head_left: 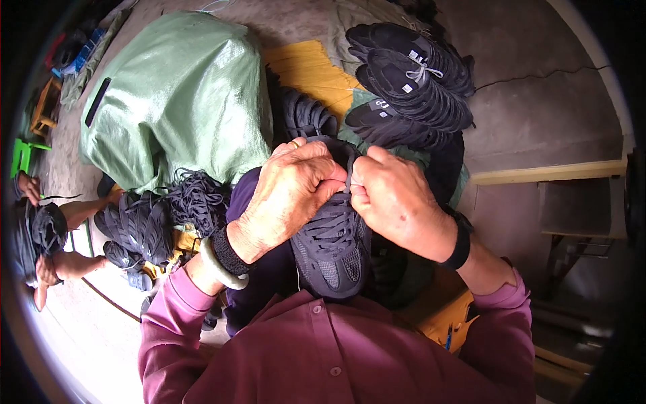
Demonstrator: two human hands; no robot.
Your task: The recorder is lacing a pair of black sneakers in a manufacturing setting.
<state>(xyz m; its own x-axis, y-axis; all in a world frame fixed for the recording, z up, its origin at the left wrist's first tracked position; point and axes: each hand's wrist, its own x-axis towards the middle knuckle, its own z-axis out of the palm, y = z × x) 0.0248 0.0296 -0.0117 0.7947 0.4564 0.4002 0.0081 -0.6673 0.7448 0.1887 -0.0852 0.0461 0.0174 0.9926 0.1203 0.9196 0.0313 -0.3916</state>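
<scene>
A black lace-up sneaker rests on my lap with its toe toward me, and dark laces criss-cross its upper. My left hand is closed in a pinch over the upper part of the lacing. From the other side my right hand pinches close to it, the two sets of fingertips almost meeting. A short piece of black shoelace shows between them. The ends of the lace are hidden by my fingers.
Nested black shoes are stacked at the far right, one bundle tied with a pale lace. A green woven sack bulges at the far left. Loose black laces and more shoes lie left. Another person's hands hold dark material.
</scene>
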